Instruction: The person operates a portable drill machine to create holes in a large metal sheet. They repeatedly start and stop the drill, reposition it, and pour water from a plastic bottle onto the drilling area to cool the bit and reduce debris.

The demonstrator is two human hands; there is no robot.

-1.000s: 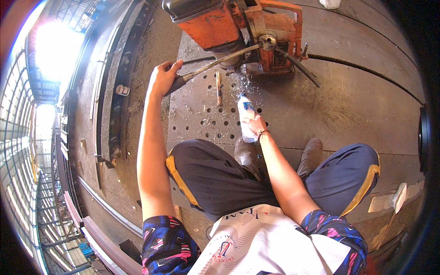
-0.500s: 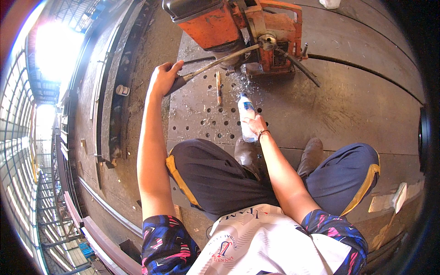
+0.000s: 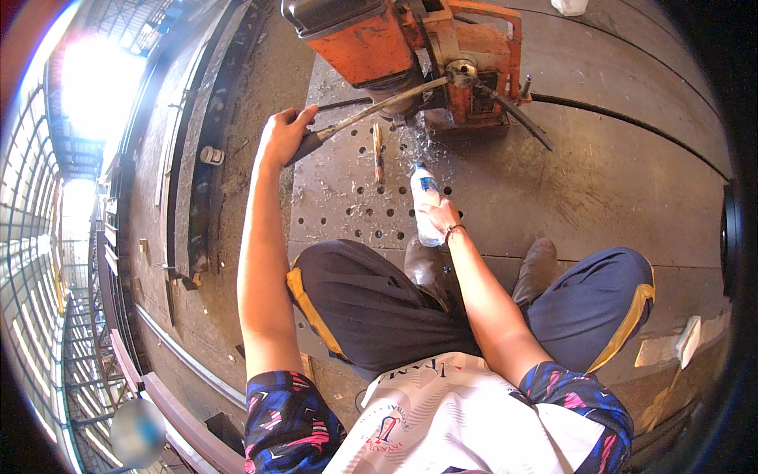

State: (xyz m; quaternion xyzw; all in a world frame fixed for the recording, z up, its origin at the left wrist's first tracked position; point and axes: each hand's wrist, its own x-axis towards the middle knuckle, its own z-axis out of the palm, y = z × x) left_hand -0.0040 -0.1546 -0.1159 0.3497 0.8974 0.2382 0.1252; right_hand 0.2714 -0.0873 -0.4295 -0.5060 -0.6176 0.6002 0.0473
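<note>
An orange magnetic drill (image 3: 359,59) stands on a dark metal plate (image 3: 568,182) at the top of the head view. My left hand (image 3: 282,138) is closed on the dark grip at the end of its feed lever (image 3: 383,104), thumb stretched along it. In my right hand (image 3: 440,213) is a clear plastic water bottle (image 3: 426,183), tilted, its capped end pointing toward the drill's lower end. Metal shavings (image 3: 426,148) lie between bottle and drill. Just left of the bottle is a loose drill bit or similar fluted rod (image 3: 377,154).
Several round holes pierce the plate around the bottle. A black cable (image 3: 632,114) runs from the drill to the right. A small white container (image 3: 212,155) sits by a long steel beam (image 3: 193,189) on the left. My boots (image 3: 537,265) rest on the plate.
Both hands, the lever and the bottle stay almost where they were. A blurred round patch now shows at the lower left.
</note>
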